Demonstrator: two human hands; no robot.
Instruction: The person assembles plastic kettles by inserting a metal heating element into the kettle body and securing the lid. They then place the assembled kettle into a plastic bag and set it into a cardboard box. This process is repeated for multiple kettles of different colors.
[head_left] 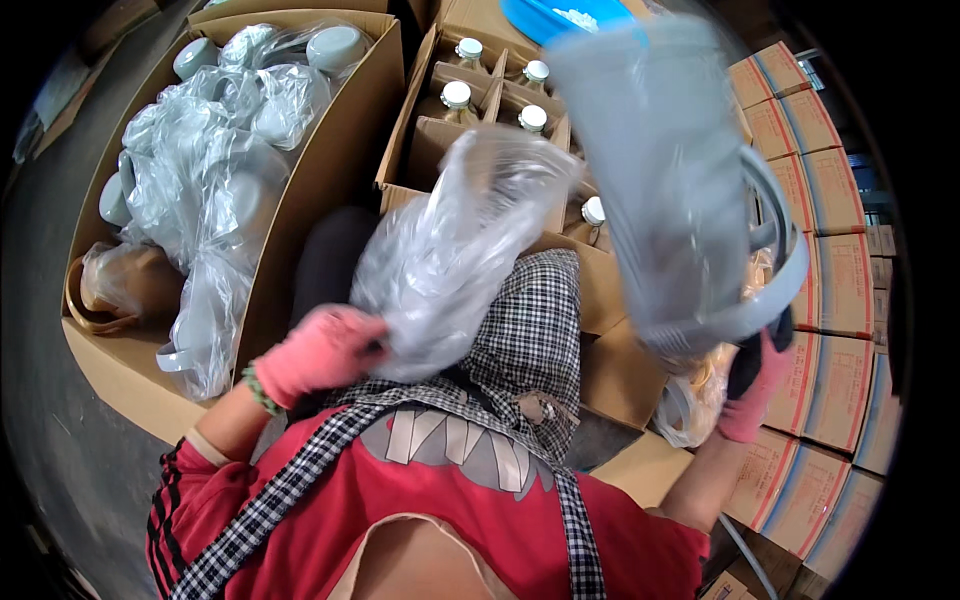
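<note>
My left hand (318, 352), in a pink glove, grips a crumpled clear plastic bag (450, 250) held over my checked apron. My right hand (755, 385), also in a pink glove, holds up a large grey plastic jug (665, 190) by its handle; the jug is blurred and tilted, its mouth toward the top of the view. Bag and jug sit close together, the bag just left of the jug.
A big cardboard box (320, 190) on my left holds several grey jugs wrapped in clear bags. A divided carton (430, 140) ahead holds white-capped bottles. Stacked printed cartons (830, 300) line the right. A blue basin (560, 15) sits at the top.
</note>
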